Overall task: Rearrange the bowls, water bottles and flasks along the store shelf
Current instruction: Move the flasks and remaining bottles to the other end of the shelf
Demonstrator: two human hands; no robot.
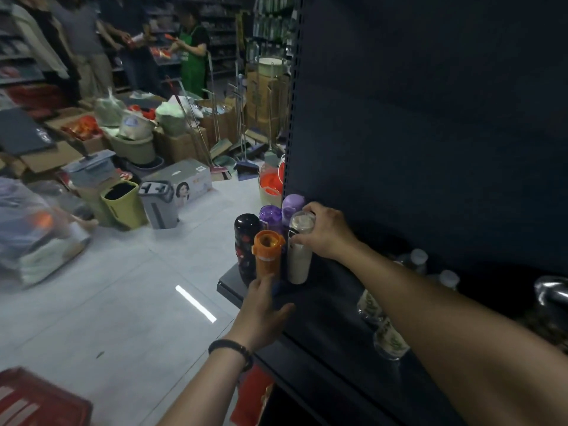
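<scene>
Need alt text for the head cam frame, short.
A person's right hand grips a white bottle at the end of a dark store shelf, beside an orange bottle, a black flask and two purple bottles. The left hand, open, reaches toward the orange bottle's base. Boxes and people crowd the floor behind.

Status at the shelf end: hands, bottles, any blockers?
Right hand grips white bottle near its cap. Left hand, fingers straight, at orange bottle base. Black flask, purple bottles crowd alongside.

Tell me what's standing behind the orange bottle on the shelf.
A dark purple-lidded bottle stands right behind the orange bottle, with a paler purple one farther back. Only their tops show; the rest of each is covered.
</scene>
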